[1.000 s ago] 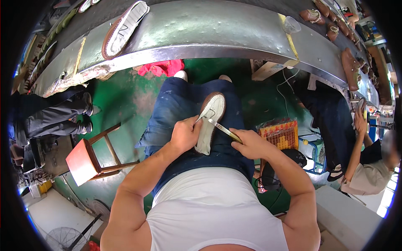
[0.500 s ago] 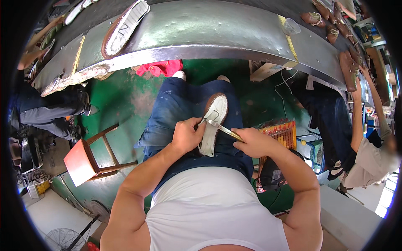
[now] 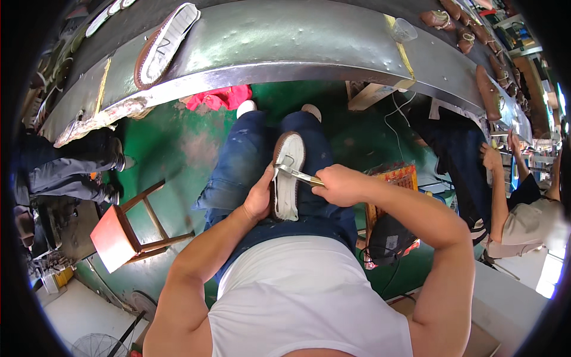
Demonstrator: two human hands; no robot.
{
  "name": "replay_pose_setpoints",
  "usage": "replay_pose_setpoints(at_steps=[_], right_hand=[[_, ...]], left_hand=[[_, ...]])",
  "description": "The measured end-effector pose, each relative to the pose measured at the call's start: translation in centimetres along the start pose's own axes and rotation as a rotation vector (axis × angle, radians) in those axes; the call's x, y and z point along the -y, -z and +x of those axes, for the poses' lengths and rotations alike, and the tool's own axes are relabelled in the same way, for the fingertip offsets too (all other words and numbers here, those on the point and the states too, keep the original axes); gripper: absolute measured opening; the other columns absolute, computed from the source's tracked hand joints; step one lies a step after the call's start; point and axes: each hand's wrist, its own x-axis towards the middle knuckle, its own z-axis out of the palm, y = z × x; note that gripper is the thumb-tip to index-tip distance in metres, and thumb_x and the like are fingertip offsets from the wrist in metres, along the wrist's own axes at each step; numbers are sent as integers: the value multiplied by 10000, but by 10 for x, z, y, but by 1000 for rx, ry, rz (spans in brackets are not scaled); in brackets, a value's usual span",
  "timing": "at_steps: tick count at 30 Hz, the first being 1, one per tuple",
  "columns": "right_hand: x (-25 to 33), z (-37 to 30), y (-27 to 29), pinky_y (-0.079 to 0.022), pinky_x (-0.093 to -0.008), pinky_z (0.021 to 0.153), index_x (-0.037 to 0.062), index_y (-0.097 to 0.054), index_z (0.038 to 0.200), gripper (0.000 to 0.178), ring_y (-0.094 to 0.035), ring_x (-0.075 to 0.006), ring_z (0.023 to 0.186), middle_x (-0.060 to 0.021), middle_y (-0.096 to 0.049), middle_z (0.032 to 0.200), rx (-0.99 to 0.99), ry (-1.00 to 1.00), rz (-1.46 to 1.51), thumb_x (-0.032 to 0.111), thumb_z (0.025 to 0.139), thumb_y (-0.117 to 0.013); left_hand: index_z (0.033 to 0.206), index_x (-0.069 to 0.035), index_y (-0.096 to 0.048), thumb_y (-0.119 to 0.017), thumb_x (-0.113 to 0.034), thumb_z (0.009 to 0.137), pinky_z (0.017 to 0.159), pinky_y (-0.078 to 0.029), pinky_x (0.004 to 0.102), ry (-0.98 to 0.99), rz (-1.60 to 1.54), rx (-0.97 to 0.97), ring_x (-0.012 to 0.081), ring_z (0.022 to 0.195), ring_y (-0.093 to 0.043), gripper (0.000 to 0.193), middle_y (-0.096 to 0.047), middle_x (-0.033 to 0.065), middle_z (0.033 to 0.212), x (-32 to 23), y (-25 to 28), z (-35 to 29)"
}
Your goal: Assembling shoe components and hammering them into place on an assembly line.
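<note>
At eleven o'clock from white vest (image 3: 297, 285), left hand (image 3: 258, 201) grasps brown-edged white shoe (image 3: 287, 201); right hand (image 3: 340, 185) grips silver metal tool (image 3: 299, 175); best brace shoe firmly.

This seems a shoemaking workshop: at the clock's centre, a hand tool (image 3: 303, 175) is over an unfinished shoe (image 3: 286, 199). A metal worktop (image 3: 285, 44) spans twelve o'clock, with brown shoes (image 3: 466, 40) near two.

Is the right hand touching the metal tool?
Touching: the head view shows the right hand closed around the metal tool, whose shiny end lies over the shoe.
</note>
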Motion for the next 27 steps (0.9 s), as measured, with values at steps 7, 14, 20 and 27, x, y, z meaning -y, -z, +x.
replay_pose_setpoints(at_steps=[7, 14, 20, 27], right_hand=[[-5, 27, -82, -515, -425, 685, -29, -626, 887, 298, -657, -341, 714, -192, -668, 788, -275, 8, 519, 268, 907, -633], [-70, 31, -67, -495, -228, 510, -14, -615, 1097, 261, -663, -128, 749, -77, -678, 886, 325, 11, 1348, 213, 972, -582], [-85, 6, -15, -598, -314, 594, -58, -573, 1181, 362, -696, -185, 865, -135, -685, 1048, 366, -33, 1067, 227, 960, -596], [-21, 27, 3, -523, -424, 652, -52, -577, 927, 447, -660, -296, 699, -186, -653, 801, -338, 163, 243, 368, 1021, -458]], left_hand=[[1536, -108, -245, -429, -437, 1044, 1091, -360, 344, -117, 177, -96, 187, 1300, -435, 620, -463, 73, 1417, 4, 6, 15], [1493, -80, -337, -534, -279, 1022, 1042, -398, 308, -207, 201, -157, 154, 1215, -498, 548, -527, 67, 1349, 11, -1, 23], [1453, -62, -408, -541, -235, 1009, 988, -439, 305, -86, 318, -199, 145, 1134, -547, 495, -583, 64, 1258, 0, -8, 28], [1433, -46, -438, -586, -266, 975, 959, -465, 309, -23, 472, -254, 162, 1100, -578, 529, -600, 96, 1243, -14, -19, 23]])
